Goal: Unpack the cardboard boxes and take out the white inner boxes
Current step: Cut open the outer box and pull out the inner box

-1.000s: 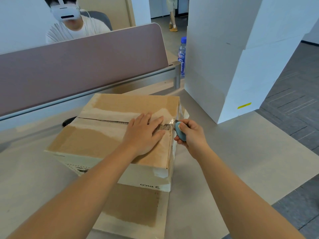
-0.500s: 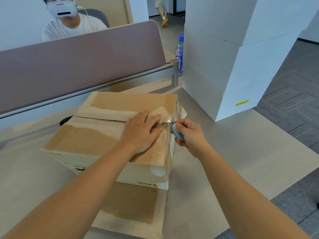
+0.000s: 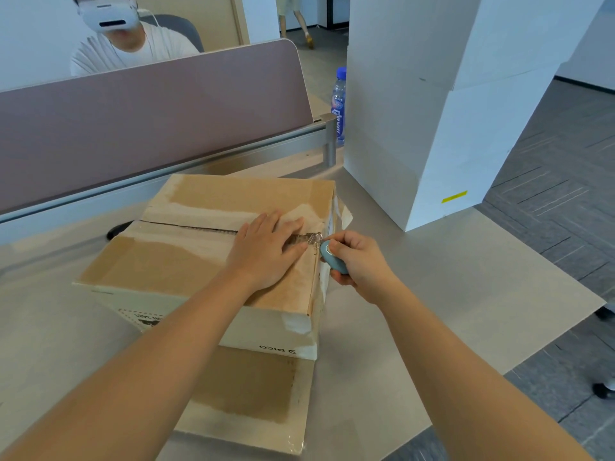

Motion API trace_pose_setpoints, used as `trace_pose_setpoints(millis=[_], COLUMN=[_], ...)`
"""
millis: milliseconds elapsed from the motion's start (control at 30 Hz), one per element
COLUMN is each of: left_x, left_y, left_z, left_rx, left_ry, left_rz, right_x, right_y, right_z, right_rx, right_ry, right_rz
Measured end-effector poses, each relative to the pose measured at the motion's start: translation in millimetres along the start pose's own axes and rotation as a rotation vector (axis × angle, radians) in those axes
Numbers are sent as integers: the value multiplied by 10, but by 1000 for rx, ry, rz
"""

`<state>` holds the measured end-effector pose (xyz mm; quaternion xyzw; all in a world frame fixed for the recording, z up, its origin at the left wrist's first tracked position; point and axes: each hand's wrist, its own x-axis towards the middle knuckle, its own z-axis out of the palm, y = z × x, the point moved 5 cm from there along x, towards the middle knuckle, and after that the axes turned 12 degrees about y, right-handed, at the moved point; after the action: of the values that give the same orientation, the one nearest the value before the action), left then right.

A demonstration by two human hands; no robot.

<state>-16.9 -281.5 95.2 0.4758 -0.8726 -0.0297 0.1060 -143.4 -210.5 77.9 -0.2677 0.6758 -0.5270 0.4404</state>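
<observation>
Left hand point(image 3: 266, 251) lay flat, fingers straight and pressed down, on the top of a brown corrugated cardboard box point(image 3: 186, 261) that sat on a pale grey desk point(image 3: 449, 294), while the right hand point(image 3: 357, 261) curled round a small rounded light-blue plastic cutter point(image 3: 332, 259) held against the box's right edge at the end of the centre seam point(image 3: 199, 228). Both top flaps were still down, the seam between them showing as a dark narrow gap with a crumpled shred of clear tape point(image 3: 314, 239) at its right end; what the box held could not be seen. Its flaps bore whitish, rough patches where the surface paper had been torn. A white printed band ran round its lower sides, and it rested on a flat sheet of brown cardboard point(image 3: 253, 394) with the same worn patches. Well apart to the right stood smooth white rectangular inner boxes point(image 3: 432, 111) stacked tall, the lower one carrying a small yellow label point(image 3: 454, 196). Behind them stood a clear plastic bottle with a blue cap point(image 3: 338, 101), beside a mauve fabric desk partition point(image 3: 149, 118) in a grey metal frame
</observation>
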Motion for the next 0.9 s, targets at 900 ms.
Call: trace_pose_setpoints(millis=[900], left_x=[20], left_y=[18], left_z=[-24], left_rx=[-39], left_ry=[8], left_rz=[11], right_x=[-208], right_y=[-208], right_z=[-147], right_rx=[-352], right_ry=[20], right_rz=[-131])
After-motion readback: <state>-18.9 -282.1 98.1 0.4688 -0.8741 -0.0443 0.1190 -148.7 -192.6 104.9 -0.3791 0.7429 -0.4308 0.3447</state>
